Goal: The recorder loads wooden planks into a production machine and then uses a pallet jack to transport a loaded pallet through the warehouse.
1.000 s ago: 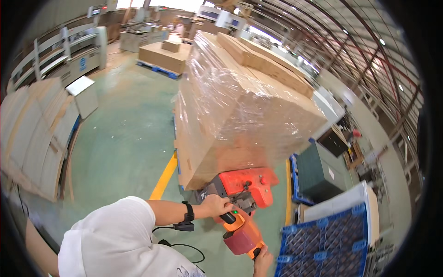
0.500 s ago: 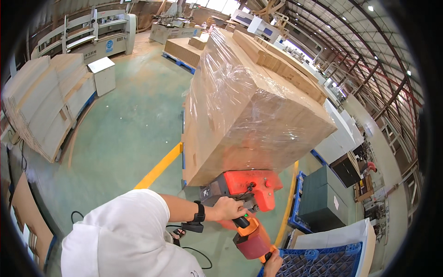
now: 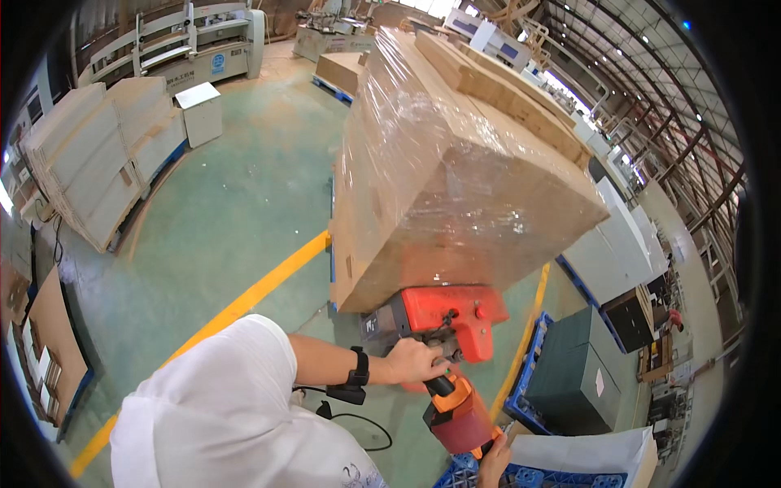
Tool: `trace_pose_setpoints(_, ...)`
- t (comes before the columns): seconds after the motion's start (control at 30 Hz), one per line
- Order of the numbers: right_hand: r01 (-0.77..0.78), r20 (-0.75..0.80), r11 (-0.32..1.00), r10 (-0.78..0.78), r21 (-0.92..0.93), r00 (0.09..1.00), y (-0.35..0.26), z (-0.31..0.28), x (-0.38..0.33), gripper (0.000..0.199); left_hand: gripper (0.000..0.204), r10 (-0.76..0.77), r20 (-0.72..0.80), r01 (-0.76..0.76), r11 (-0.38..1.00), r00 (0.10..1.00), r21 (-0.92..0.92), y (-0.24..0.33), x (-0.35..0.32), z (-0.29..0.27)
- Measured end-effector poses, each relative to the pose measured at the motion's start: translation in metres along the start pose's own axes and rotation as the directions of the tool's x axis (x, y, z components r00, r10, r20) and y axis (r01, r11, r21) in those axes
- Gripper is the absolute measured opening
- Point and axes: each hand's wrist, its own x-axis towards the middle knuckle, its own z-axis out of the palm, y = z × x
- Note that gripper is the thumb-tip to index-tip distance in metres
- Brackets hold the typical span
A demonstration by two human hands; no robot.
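Observation:
An orange and dark red control handle (image 3: 461, 419) belongs to a red electric pallet truck (image 3: 455, 313). Round the black grip at its far end, my left hand (image 3: 413, 360) is closed. My right hand (image 3: 493, 462) is closed on the near end, partly hidden at the lower edge. Beyond the truck's body rises a tall stack of brown boards (image 3: 464, 215) wrapped in clear film, its near end close against the red housing. Loose board strips lie on top of the stack. A black band with a small box sits on my left wrist.
A yellow floor line (image 3: 268, 285) runs at the left, another (image 3: 521, 358) at the right. Dark green panels (image 3: 573, 374) stand on a blue pallet to the right. A blue plastic pallet (image 3: 561, 476) lies near my right hand. Pale board stacks (image 3: 89, 163) line the left side.
The view has shifted, so more of the left yellow line shows. The truck and wrapped stack sit slightly higher and further right in view. Both hands keep their hold on the handle.

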Motion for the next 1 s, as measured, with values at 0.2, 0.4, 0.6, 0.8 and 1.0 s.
trace_pose_setpoints(0.2, 0.052, 0.094, 0.999, -0.052, -0.004, 0.994, 0.101, -0.005, 0.074, 0.065, 0.035, -0.069, -0.017, 0.069, 0.997, 0.997, 0.033, 0.028, 0.024, 0.101)
trace_pose_setpoints(0.4, 0.202, 0.224, 0.978, -0.210, 0.059, 0.952, 0.209, -0.119, 0.241, 0.068, 0.036, -0.176, -0.076, 0.181, 0.981, 0.981, 0.066, 0.151, 0.137, 0.207)
trace_pose_setpoints(0.6, 0.245, 0.195, 0.921, -0.312, 0.304, 0.930, 0.249, -0.065, 0.297, 0.065, 0.042, -0.151, -0.047, 0.156, 0.977, 0.987, 0.148, 0.132, 0.154, 0.248)
trace_pose_setpoints(0.8, 0.616, 0.236, 0.786, -0.610, 0.058, 0.756, 0.315, -0.134, 0.465, 0.038, 0.045, -0.076, -0.043, 0.078, 0.995, 0.996, 0.058, 0.184, 0.264, 0.328)
trace_pose_setpoints(1.0, 0.561, 0.254, 0.823, -0.563, 0.087, 0.786, 0.300, -0.091, 0.513, 0.034, 0.053, -0.041, 0.037, 0.040, 0.999, 0.998, 0.030, 0.139, 0.295, 0.338)
